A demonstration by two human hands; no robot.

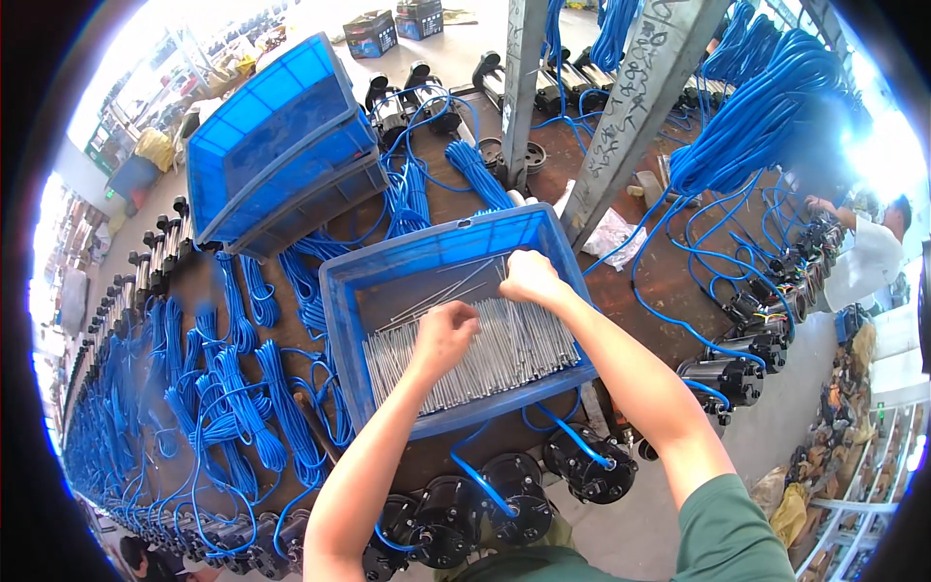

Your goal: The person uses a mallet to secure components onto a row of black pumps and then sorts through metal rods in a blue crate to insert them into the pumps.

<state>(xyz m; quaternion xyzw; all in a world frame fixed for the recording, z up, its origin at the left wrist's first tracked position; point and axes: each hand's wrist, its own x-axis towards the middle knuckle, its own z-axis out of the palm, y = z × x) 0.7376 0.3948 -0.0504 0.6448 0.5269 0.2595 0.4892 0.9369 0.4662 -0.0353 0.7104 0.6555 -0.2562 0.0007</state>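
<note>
A blue plastic crate [456,419] holds a dense layer of thin metal rods [485,359], laid side by side, with a few lying askew across the far left part. Over the rods at the crate's middle is my left hand [446,335], its fingers curled in and slightly blurred. Farther right and deeper, my right hand [531,278] is closed near the crate's far right wall. Its fingertips are turned away, so whatever they pinch is hidden.
Stacked blue crates [281,145] stand at the far left. Bundles of blue cable [247,407] cover the left table. Black-ended cylindrical motors [514,500] line the near edge. Metal posts [640,107] rise behind the crate, beside a hanging cable coil [756,116]. Another person [868,257] is at far right.
</note>
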